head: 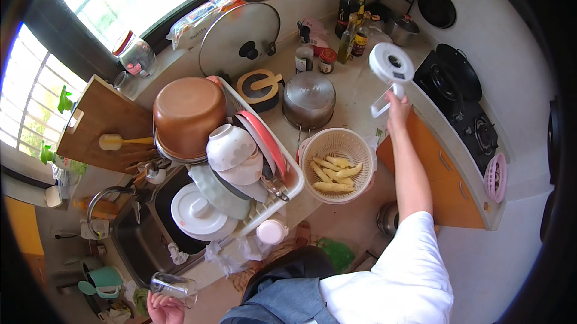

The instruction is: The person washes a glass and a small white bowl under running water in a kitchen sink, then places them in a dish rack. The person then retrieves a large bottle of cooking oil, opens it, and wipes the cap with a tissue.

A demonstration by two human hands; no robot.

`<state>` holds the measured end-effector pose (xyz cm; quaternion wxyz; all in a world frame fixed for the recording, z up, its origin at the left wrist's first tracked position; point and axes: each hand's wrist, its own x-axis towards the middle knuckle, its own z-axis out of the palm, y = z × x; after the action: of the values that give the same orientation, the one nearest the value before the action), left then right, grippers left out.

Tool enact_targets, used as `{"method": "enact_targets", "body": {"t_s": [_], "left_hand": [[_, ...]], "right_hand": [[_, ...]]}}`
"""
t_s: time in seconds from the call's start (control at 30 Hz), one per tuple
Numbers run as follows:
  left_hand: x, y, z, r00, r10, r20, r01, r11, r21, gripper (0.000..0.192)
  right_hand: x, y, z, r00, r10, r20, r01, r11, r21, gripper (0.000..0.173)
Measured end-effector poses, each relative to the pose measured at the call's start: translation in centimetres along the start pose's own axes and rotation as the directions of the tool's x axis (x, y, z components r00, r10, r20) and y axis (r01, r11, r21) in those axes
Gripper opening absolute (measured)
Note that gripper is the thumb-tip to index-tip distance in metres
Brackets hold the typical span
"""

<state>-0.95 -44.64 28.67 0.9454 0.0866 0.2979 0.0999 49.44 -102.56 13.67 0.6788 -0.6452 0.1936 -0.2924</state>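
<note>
At the lower left, my left hand (pixel 166 309) holds a clear drinking glass (pixel 173 287) tilted on its side, beside the front edge of the sink (pixel 135 245). My right hand (pixel 397 110) is stretched far forward over the counter and grips the white handle of a jug with a round white lid (pixel 391 63). The jug's clear body is hard to make out against the counter. Left of my right forearm, a cream strainer basket (pixel 306 168) contains several peeled, pale yellow root pieces (pixel 336 175). An upturned steel saucepan (pixel 309 99) rests behind the basket.
A white dish rack (pixel 293 184) is piled with bowls, plates and a copper-coloured pot (pixel 189 117). A large glass lid (pixel 239 38) leans near the window. Sauce bottles (pixel 347 44) stand at the back. To the right is a black gas hob (pixel 455 103) with a wok (pixel 460 71).
</note>
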Motion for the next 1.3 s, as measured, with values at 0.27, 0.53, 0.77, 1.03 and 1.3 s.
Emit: {"method": "enact_targets", "body": {"t_s": [0.27,0.53,0.77,1.03,1.3], "left_hand": [[-0.1,1.3,0.6,0.948,0.195,0.253,-0.223,0.971,0.087,0.036],[-2.4,4.0,-1.5,0.792,0.364,0.489,-0.547,0.78,0.305,0.016],[-2.1,11.4,-6.5,0.712,0.307,0.632,-0.647,0.636,0.421,0.017],[-1.8,15.3,-10.7,0.721,0.289,0.63,-0.615,0.687,0.388,0.042],[-5.0,16.9,-14.0,0.82,0.361,0.444,-0.567,0.609,0.555,0.068]], "right_hand": [[-14.2,-25.4,-3.1,0.891,-0.222,0.397,0.276,0.958,-0.083,0.016],[-43.9,-30.2,1.8,0.617,-0.04,0.786,0.068,0.998,-0.003,0.025],[-67.0,-25.6,13.0,0.59,-0.139,0.795,0.268,0.963,-0.03,0.03],[-77.6,-24.7,15.8,0.459,-0.422,0.782,0.556,0.823,0.117,0.029],[-82.9,-21.5,14.9,0.317,-0.561,0.764,0.637,0.723,0.267,0.025]]}}
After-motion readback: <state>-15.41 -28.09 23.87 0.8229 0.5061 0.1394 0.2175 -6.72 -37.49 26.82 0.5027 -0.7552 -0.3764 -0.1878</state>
